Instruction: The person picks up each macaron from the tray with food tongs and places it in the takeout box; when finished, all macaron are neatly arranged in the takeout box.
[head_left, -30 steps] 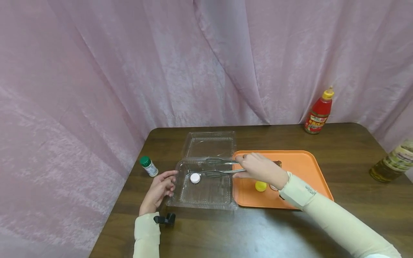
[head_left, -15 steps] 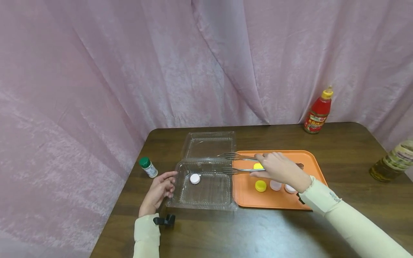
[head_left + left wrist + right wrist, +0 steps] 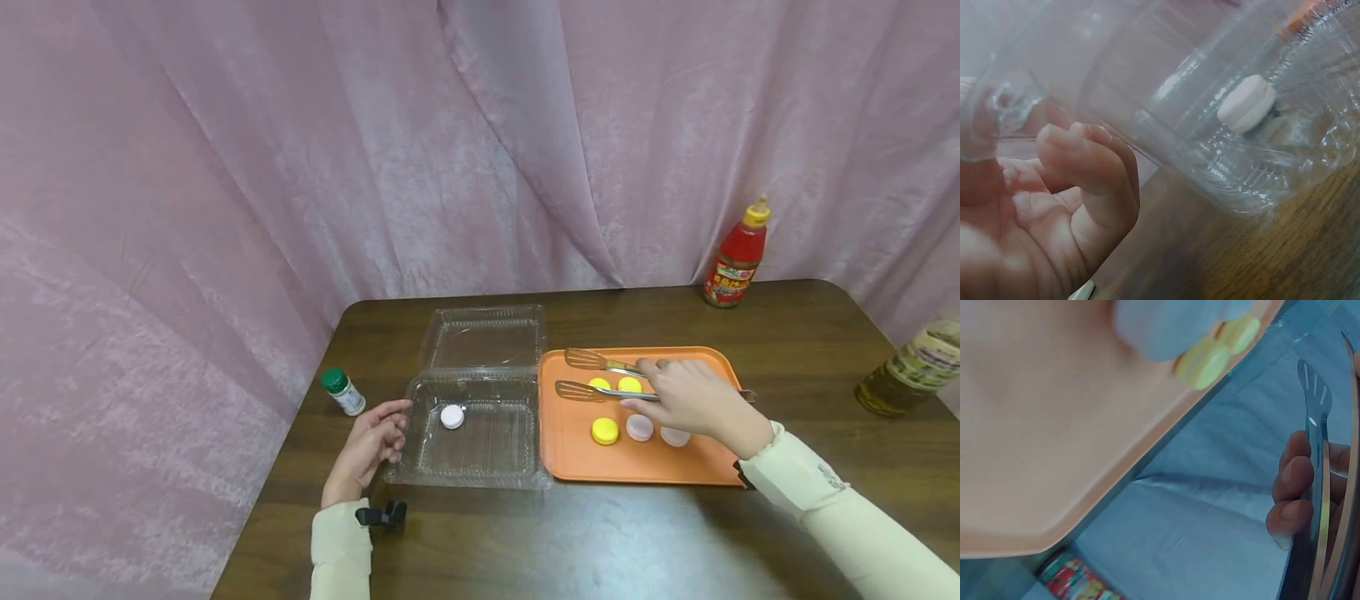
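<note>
– Grips what with the right hand [image 3: 690, 400]?
– Holds long, glossy metal tongs [image 3: 1315, 425], with slotted heads parted, over the smooth orange tray [image 3: 573, 458]
– And which shapes on that tray?
– Three bright yellow discs [image 3: 604, 431] and two pale discs [image 3: 640, 428]
– And with the left hand [image 3: 371, 446]?
– Rests loose, bent fingers at the thin rim of the clear plastic container [image 3: 480, 467], released rather than clenched
– Meaning the ribbed, boxy one with its lid [image 3: 486, 340] folded back?
– Yes, with a matte white disc [image 3: 452, 417] inside, near the left wall, grooved around its middle
</note>
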Tool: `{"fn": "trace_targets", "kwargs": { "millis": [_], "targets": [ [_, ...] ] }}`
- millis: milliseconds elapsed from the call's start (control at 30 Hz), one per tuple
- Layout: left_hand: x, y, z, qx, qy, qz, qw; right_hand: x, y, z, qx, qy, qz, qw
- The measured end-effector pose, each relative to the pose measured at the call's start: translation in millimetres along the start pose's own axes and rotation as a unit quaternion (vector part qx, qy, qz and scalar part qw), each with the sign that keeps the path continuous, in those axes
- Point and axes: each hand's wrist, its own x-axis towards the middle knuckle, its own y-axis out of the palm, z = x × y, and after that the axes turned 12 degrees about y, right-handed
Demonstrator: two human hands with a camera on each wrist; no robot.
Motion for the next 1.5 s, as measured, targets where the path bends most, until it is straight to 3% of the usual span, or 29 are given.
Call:
{"fn": "trace_targets", "kwargs": {
  "millis": [167, 400, 933, 1500],
  "targets": [
    [-0.8, 0.6, -0.6, 0.004, 0.000, 0.001, 1.0000, -11.7, 0.6, -12.7, -0.006, 0.011, -0.014, 0.9998],
    [-0.1, 1.6, 0.3, -0.002, -0.002, -0.006, 1.0000, -24.7, -1.2, -28.2, -0.019, 0.061, 0.026, 0.9976],
    [0.0, -1.7, 2.1, -0.003, 0.000, 0.000, 1.0000, -40.8, -4.6, -49.1, -0.037, 0.097, 0.057, 0.9930],
    [-0.3, -1.5, 1.5, 0.000, -0.004, 0.001, 1.0000, -43.8, 3.1, -54.7, -0.033, 0.088, 0.072, 0.9929]
  ]
}}
